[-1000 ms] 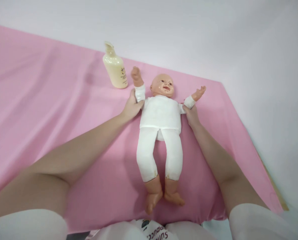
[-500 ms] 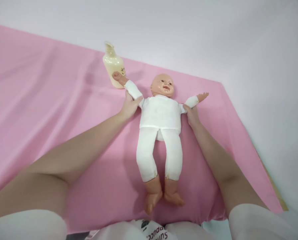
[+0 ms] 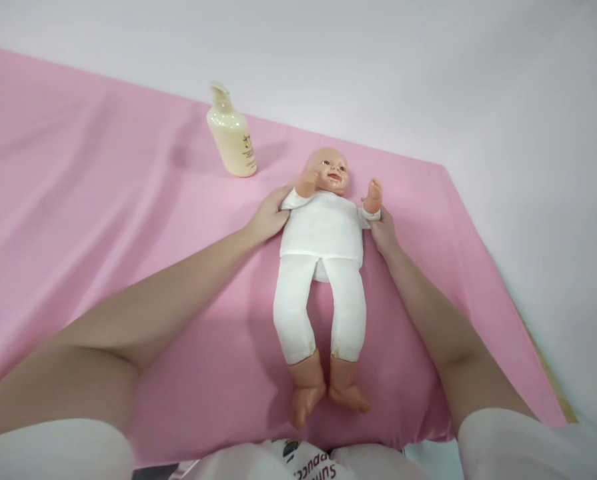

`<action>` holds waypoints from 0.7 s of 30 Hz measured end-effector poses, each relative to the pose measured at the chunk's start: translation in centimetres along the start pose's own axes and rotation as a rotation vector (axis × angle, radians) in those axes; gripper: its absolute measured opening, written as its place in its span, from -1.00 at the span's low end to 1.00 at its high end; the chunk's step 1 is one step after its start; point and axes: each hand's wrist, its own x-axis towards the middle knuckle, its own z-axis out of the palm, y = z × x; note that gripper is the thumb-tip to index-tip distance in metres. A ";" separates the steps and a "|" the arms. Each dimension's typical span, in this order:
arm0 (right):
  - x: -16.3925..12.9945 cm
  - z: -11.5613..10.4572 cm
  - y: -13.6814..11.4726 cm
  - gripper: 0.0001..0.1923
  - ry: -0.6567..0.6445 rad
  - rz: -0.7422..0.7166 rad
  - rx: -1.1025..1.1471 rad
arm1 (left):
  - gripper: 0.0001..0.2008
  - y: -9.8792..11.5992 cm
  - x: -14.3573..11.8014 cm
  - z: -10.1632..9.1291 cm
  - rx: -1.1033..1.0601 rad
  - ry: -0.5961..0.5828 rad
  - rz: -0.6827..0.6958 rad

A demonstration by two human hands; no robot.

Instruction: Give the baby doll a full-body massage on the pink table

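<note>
Pink cloth (image 3: 128,220) covers the surface where the doll (image 3: 323,267) lies on its back. Your left hand (image 3: 268,217) and right hand (image 3: 384,232) grip its upper arms, fingers closed; fold both gently, evenly.

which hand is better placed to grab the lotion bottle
Left, probably. The left hand grips the doll at its shoulder on the bottle's side, and the bottle stands just beyond it. The right hand holds the doll's far arm, across its body.
</note>
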 end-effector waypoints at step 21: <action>0.3 -0.2 0.8 -0.53 0.017 0.035 0.004 | -0.45 0.5 -0.2 -0.1 0.015 0.053 -0.054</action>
